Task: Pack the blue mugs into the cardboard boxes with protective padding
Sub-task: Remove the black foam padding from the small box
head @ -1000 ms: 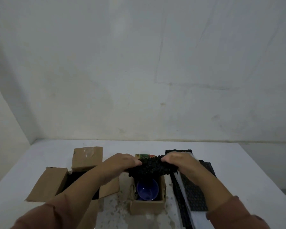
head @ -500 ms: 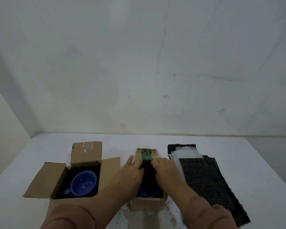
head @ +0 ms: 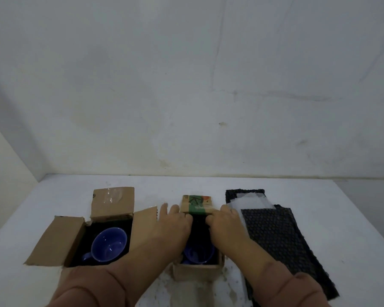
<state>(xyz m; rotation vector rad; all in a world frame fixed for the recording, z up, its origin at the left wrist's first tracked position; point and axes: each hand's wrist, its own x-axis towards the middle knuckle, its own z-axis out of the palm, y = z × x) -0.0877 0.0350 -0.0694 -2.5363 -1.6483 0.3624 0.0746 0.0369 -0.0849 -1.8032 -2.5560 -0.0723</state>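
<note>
Two open cardboard boxes stand on the white table. The left box (head: pixel 60 240) holds a blue mug (head: pixel 109 244) on black padding. In the smaller middle box (head: pixel 197 271) a second blue mug (head: pixel 197 254) shows partly under black padding (head: pixel 198 224). My left hand (head: pixel 173 222) and my right hand (head: pixel 225 222) press down on that padding at the far end of the box, fingers curled onto it. The box's printed far flap (head: pixel 196 203) stands just beyond my fingertips.
Black bubble-wrap sheets (head: pixel 275 238) lie right of the middle box, with a white foam sheet (head: pixel 251 201) on them. The wall stands behind the table (head: pixel 341 218); the table's right edge is close to the sheets.
My hands lowered the black padding from above the middle box down into it over the mug. The view shifted, revealing the left box and its mug.
</note>
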